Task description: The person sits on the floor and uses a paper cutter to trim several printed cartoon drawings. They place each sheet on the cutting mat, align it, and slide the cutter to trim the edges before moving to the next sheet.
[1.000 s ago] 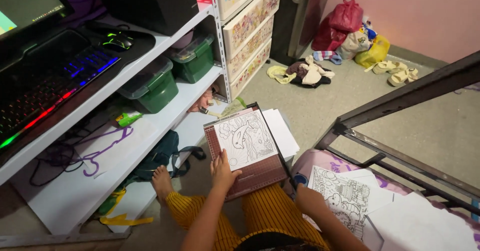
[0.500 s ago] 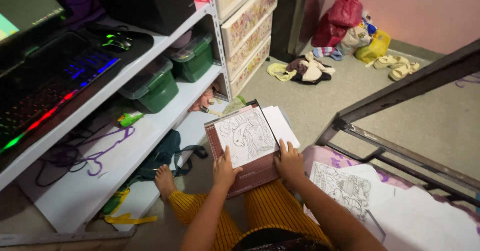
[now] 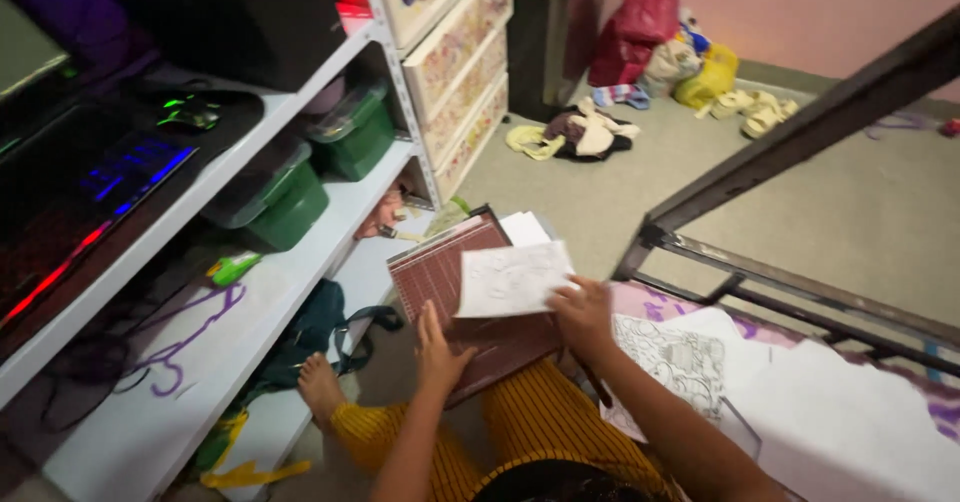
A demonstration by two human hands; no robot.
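Overhead, thin paper sheet (image 3: 512, 278) in right hand (image 3: 583, 314); ribbed maroon board (image 3: 450, 280) under left hand (image 3: 440, 347)

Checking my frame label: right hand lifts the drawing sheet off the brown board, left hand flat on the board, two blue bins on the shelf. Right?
One thing is off: the bins on the shelf are green, not blue, as the head view shows. The rest holds: the right hand lifts the drawing sheet off the brown board, and the left hand lies flat on the board.
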